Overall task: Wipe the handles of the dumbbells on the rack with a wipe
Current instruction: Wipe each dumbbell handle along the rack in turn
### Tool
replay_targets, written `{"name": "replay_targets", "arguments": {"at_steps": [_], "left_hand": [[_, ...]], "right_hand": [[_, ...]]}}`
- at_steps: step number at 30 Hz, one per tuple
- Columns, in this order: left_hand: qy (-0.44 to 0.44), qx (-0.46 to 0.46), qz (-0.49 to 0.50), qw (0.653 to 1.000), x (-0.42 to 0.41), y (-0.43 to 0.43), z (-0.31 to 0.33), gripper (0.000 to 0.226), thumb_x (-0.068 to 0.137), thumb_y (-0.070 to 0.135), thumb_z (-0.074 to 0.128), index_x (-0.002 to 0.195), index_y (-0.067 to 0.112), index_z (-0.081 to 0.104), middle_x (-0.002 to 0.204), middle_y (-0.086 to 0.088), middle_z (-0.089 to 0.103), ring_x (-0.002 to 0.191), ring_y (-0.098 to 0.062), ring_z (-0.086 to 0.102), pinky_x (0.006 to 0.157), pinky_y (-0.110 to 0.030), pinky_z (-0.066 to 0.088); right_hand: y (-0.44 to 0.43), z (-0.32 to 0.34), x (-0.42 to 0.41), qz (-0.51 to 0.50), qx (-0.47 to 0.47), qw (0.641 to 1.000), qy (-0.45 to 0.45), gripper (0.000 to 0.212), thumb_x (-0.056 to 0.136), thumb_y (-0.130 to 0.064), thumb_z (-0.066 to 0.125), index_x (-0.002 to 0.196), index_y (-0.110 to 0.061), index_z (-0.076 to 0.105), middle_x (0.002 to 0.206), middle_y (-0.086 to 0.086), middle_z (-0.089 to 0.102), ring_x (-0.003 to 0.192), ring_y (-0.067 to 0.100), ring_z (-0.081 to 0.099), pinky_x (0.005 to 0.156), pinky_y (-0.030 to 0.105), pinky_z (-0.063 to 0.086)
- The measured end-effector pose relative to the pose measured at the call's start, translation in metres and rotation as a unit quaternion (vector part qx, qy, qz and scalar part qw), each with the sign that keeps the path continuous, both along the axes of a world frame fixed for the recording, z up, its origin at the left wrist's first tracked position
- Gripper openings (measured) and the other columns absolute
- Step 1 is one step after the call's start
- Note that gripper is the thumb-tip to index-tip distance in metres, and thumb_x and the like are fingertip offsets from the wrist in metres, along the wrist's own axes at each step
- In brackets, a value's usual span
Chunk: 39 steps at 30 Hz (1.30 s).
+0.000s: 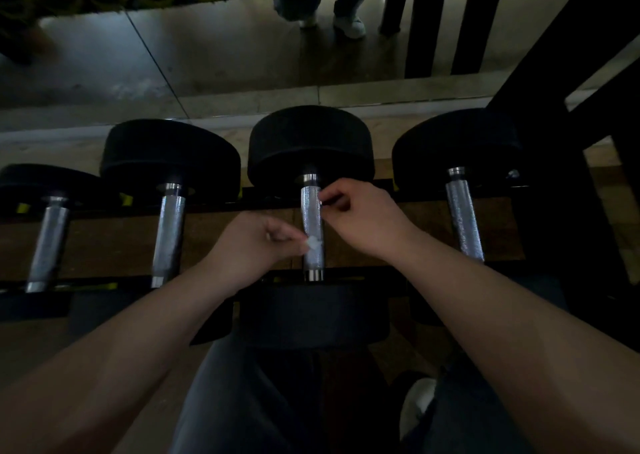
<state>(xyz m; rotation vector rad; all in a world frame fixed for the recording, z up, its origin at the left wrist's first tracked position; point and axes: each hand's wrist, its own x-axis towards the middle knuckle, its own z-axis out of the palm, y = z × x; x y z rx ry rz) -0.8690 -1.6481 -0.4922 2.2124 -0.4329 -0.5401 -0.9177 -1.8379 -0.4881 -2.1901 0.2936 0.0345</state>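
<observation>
Two handles [169, 235] waited on the left. The left hand [252, 246] pinched a small white wipe [314, 243] against the third handle [312, 232] on the rack [221, 208]; the right hand [363, 218] touched that bar higher up — fingers curled, holding nothing. Best to wrap the wipe around and rub end to end — firmly.

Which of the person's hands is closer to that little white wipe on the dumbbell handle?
Left. The left hand pinches the wipe against the lower part of the dumbbell handle. The right hand sits farther up the same handle, fingers touching near its top, apart from the wipe.
</observation>
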Motion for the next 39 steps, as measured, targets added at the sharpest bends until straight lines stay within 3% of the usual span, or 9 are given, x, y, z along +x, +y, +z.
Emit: {"name": "replay_targets", "arguments": {"at_steps": [4, 10, 15, 21, 26, 29, 33, 36, 39], "left_hand": [[-0.059, -0.054, 0.049, 0.996, 0.008, -0.021, 0.007, 0.005, 0.081, 0.028, 0.08, 0.085, 0.029, 0.078, 0.077, 0.013, 0.074, 0.074, 0.009, 0.064, 0.067, -0.003, 0.041], [0.037, 0.069, -0.156, 0.985, -0.003, 0.0, 0.014, 0.005, 0.077, 0.032, 0.082, 0.082, 0.032, 0.08, 0.078, 0.019, 0.075, 0.079, 0.007, 0.068, 0.07, -0.005, 0.044], [-0.173, -0.01, 0.006, 0.985, 0.025, -0.017, 0.006, 0.008, 0.082, 0.04, 0.078, 0.085, 0.033, 0.078, 0.076, 0.02, 0.072, 0.076, 0.004, 0.066, 0.07, -0.007, 0.044], [-0.029, 0.023, -0.217, 0.976, 0.006, 0.0, 0.005, 0.006, 0.079, 0.033, 0.08, 0.084, 0.03, 0.08, 0.077, 0.017, 0.075, 0.076, 0.004, 0.068, 0.076, -0.015, 0.05], [-0.253, 0.001, -0.028, 0.967, 0.027, -0.029, 0.007, 0.008, 0.086, 0.033, 0.076, 0.094, 0.035, 0.076, 0.08, 0.021, 0.063, 0.073, 0.012, 0.057, 0.067, 0.001, 0.037], [-0.227, -0.014, -0.032, 0.973, 0.022, -0.031, 0.007, 0.013, 0.085, 0.031, 0.077, 0.091, 0.041, 0.072, 0.078, 0.027, 0.062, 0.076, 0.023, 0.055, 0.068, 0.003, 0.037], [-0.09, -0.021, -0.071, 0.993, 0.012, -0.014, 0.001, 0.011, 0.08, 0.032, 0.081, 0.08, 0.042, 0.075, 0.078, 0.023, 0.073, 0.085, 0.013, 0.064, 0.08, -0.007, 0.046], [-0.089, -0.072, -0.006, 0.993, 0.013, -0.012, -0.01, 0.011, 0.078, 0.028, 0.083, 0.081, 0.036, 0.075, 0.082, 0.013, 0.075, 0.084, 0.0, 0.068, 0.082, -0.022, 0.052], [-0.083, -0.092, 0.073, 0.99, 0.014, -0.016, -0.012, 0.01, 0.081, 0.028, 0.081, 0.086, 0.029, 0.072, 0.084, 0.01, 0.072, 0.083, 0.002, 0.066, 0.076, -0.013, 0.047]], "right_hand": [[-0.005, -0.005, -0.002, -0.017, -0.013, 1.0, 0.012, 0.026, 0.095, -0.033, 0.064, 0.121, -0.03, 0.067, 0.102, -0.013, 0.062, 0.085, -0.003, 0.056, 0.066, 0.01, 0.039], [-0.001, -0.008, 0.0, -0.011, -0.021, 1.0, 0.013, 0.017, 0.096, -0.032, 0.061, 0.11, -0.033, 0.069, 0.093, -0.016, 0.063, 0.08, -0.007, 0.055, 0.064, 0.01, 0.038], [-0.003, -0.005, 0.002, -0.031, -0.011, 0.999, -0.013, 0.021, 0.098, -0.028, 0.058, 0.116, -0.029, 0.069, 0.099, -0.015, 0.065, 0.081, -0.008, 0.054, 0.064, 0.008, 0.038], [-0.005, -0.006, 0.002, -0.029, -0.031, 0.999, -0.012, 0.021, 0.097, -0.028, 0.058, 0.113, -0.03, 0.071, 0.094, -0.016, 0.063, 0.077, -0.01, 0.052, 0.063, 0.003, 0.034], [-0.002, -0.005, 0.003, -0.025, -0.006, 0.999, -0.019, 0.021, 0.099, -0.031, 0.058, 0.116, -0.031, 0.069, 0.1, -0.015, 0.065, 0.082, -0.008, 0.055, 0.061, 0.007, 0.038], [-0.004, -0.005, 0.0, -0.021, -0.011, 0.999, -0.039, 0.016, 0.098, -0.032, 0.061, 0.109, -0.032, 0.073, 0.097, -0.016, 0.067, 0.084, -0.008, 0.058, 0.06, 0.002, 0.039], [-0.004, -0.005, -0.003, 0.026, 0.002, 0.999, -0.031, 0.019, 0.092, -0.024, 0.068, 0.109, -0.032, 0.073, 0.101, -0.015, 0.07, 0.093, -0.005, 0.062, 0.077, 0.011, 0.048], [0.0, -0.003, -0.004, 0.08, -0.014, 0.996, -0.031, 0.023, 0.092, -0.027, 0.071, 0.113, -0.035, 0.072, 0.095, -0.017, 0.068, 0.09, -0.007, 0.063, 0.075, 0.008, 0.046], [0.004, -0.003, -0.004, 0.095, -0.04, 0.993, -0.064, 0.028, 0.092, -0.029, 0.072, 0.12, -0.032, 0.072, 0.096, -0.017, 0.07, 0.088, -0.007, 0.063, 0.076, 0.005, 0.045]]}}
